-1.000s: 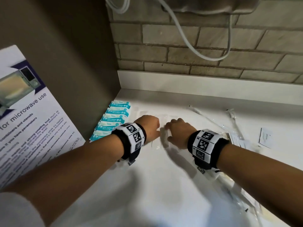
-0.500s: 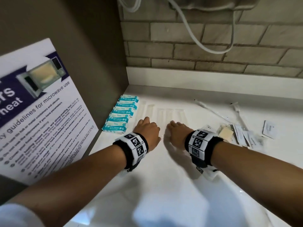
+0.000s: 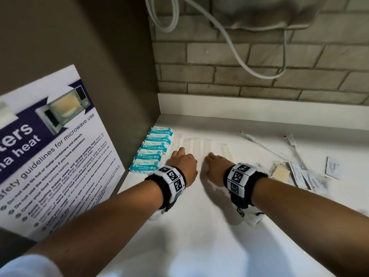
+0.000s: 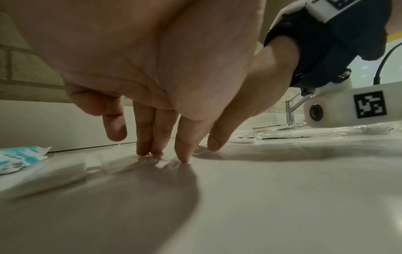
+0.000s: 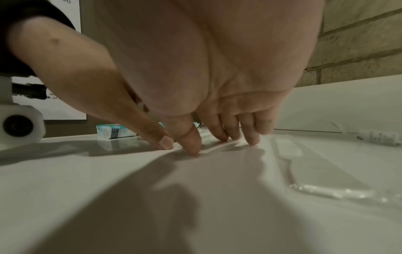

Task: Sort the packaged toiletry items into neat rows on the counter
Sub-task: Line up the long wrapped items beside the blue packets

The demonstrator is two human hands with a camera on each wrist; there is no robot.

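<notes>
5 teal wipe packets (image 3: 151, 151) in 1 row; clear sleeves (image 3: 196, 145) flat on table (image 3: 199, 226). Left grip (image 3: 184, 163) and right grip (image 3: 214, 166): fingers straight, pressing sleeves.

Both hands (image 3: 199, 166) on the counter (image 3: 199, 226) — wipe packets (image 3: 153, 150) left.

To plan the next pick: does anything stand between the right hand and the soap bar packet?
Nothing visible. The right hand rests on clear packets; the soap bar packet lies right of its wrist, with bare counter between.
</notes>
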